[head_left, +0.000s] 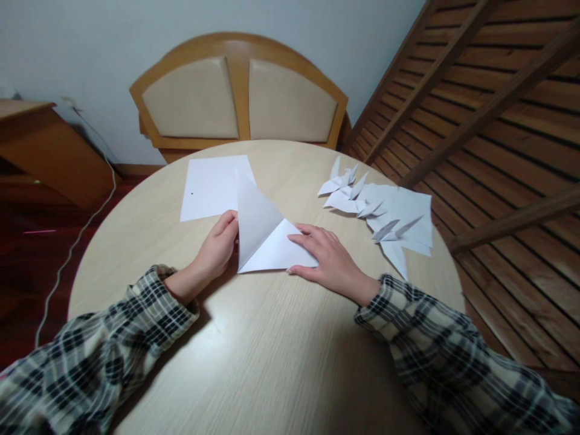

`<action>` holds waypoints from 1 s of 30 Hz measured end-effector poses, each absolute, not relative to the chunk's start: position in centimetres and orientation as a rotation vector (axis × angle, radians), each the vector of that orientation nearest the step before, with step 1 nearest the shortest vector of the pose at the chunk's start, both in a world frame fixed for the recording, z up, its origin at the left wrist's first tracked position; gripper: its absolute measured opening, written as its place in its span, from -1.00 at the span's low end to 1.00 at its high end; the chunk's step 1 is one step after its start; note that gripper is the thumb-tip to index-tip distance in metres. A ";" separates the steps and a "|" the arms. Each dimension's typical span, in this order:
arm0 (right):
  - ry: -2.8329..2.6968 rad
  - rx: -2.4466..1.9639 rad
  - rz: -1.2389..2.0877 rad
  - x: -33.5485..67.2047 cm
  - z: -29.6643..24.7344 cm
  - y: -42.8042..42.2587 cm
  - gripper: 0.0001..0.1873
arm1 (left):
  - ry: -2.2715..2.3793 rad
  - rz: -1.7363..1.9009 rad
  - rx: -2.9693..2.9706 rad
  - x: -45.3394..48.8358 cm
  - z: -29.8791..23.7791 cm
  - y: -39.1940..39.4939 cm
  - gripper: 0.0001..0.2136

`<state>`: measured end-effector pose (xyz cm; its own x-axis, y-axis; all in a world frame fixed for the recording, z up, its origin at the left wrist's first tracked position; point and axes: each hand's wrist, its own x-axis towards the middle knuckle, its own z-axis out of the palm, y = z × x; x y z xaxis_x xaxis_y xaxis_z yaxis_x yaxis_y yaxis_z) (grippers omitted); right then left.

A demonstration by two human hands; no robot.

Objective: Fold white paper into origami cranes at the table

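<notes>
Beyond the round surface [254,362], a cream-panelled headboard [243,90] stands before a pale wall [90,48]; brown slats [507,136] line the right side.

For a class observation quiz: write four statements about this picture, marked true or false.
1. The left hand touches a folded white paper sheet. True.
2. The right hand is clear of that sheet. False: it touches the sheet's right side.
3. White folded-paper figures sit on the right of the pale, round, wood-grained table. True.
4. The flat white paper sheet beyond the left hand is unmarked. False: it bears a small dark spot.
</notes>
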<state>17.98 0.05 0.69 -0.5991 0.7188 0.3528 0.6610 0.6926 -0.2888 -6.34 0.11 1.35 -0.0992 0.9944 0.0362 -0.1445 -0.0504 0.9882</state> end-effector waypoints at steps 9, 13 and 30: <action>-2.465 -1.000 0.154 17.9 0.6 0.1 -0.34 | 0.960 1.333 0.849 -6.0 1.5 0.2 -0.94; -2.449 -0.964 0.186 17.9 0.6 0.1 -0.38 | 0.888 1.337 0.816 -6.1 1.2 0.5 -0.84; -2.378 -0.946 0.301 18.1 0.9 0.1 -0.42 | 0.881 1.209 0.685 -5.6 2.0 0.3 -0.71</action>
